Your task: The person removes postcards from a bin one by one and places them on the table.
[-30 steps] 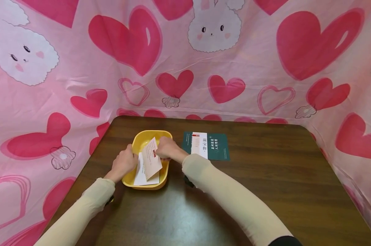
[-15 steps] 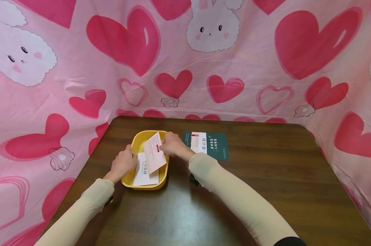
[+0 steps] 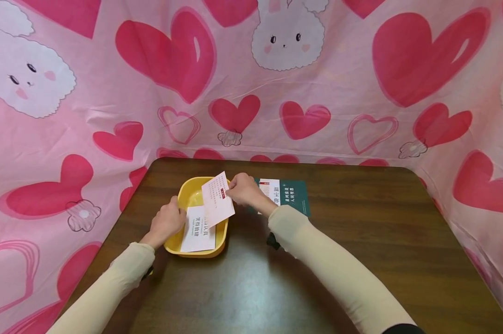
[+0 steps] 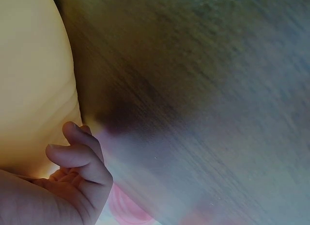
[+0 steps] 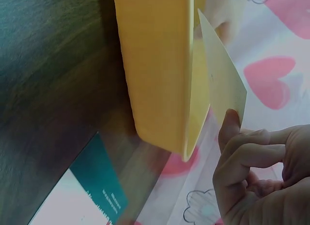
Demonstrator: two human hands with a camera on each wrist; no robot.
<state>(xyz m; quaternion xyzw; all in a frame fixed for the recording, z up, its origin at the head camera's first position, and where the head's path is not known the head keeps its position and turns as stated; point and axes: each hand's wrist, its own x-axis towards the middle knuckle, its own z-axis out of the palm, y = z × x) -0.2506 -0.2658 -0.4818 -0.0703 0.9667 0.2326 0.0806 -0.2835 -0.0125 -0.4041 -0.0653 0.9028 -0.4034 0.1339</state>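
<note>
My right fingers (image 5: 230, 130) pinch pink card (image 3: 216, 200) above yellow bin (image 5: 155, 65); left fingers (image 4: 77, 157) grip its rim (image 5: 189, 89). Likely card-transfer step; next move needs rim clearance.

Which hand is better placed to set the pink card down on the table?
Probably the right hand: it pinches the pink card and is nearer the green card; the left hand holds the yellow bin.

Passage over table (image 3: 401, 232), right; yellow tub (image 3: 201, 254) obstructs left.
</note>
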